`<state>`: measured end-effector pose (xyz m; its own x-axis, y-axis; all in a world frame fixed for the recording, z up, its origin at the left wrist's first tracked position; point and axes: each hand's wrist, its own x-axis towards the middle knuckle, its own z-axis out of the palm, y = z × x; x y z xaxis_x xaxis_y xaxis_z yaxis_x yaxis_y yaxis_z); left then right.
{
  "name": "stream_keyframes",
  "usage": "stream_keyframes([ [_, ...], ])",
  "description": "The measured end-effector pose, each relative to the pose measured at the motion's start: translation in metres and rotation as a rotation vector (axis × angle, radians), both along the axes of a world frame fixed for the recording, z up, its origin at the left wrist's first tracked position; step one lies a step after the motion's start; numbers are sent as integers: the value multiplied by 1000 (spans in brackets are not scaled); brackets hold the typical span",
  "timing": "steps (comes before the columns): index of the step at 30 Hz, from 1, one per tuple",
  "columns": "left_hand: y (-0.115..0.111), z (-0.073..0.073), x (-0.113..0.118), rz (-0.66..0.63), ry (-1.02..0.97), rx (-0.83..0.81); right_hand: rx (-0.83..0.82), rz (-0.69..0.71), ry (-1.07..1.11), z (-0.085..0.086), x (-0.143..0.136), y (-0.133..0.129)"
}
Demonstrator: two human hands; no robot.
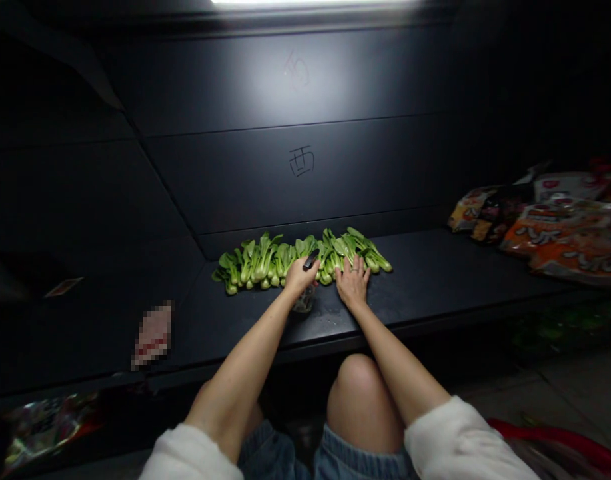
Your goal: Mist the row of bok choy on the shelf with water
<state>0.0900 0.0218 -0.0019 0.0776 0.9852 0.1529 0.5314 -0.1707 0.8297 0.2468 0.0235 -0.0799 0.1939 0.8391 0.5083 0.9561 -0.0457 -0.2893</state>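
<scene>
A row of green bok choy (265,260) lies along the back of the dark shelf (330,320), leaves toward the rear panel and pale stems toward me. My left hand (299,277) is closed around a spray bottle (304,303) with a black top and a clear body, held just in front of the row's middle. Fingers cover most of the bottle. Toward the right end of the row, my right hand (354,285) rests with fingers apart on the stems, touching the bok choy; a ring is on one finger.
Packaged snack bags (565,233) are piled on the shelf at the right. A blurred-out flat piece (152,335) and a small card (64,287) lie at the left. Below the shelf are shiny packages (50,427) at left and a red rim (560,437) at lower right.
</scene>
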Motion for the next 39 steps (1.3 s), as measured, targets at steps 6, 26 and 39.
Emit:
stream_keyframes([
  [6, -3, 3, 3, -11, -95, 2, -27, 1, 18, 2, 0, -1],
  [26, 2, -3, 2, -105, -100, 14, -31, -9, 17, 3, 0, -2],
  [39, 1, 1, 8, -67, -118, 65, -6, -42, 35, 2, 1, -1],
])
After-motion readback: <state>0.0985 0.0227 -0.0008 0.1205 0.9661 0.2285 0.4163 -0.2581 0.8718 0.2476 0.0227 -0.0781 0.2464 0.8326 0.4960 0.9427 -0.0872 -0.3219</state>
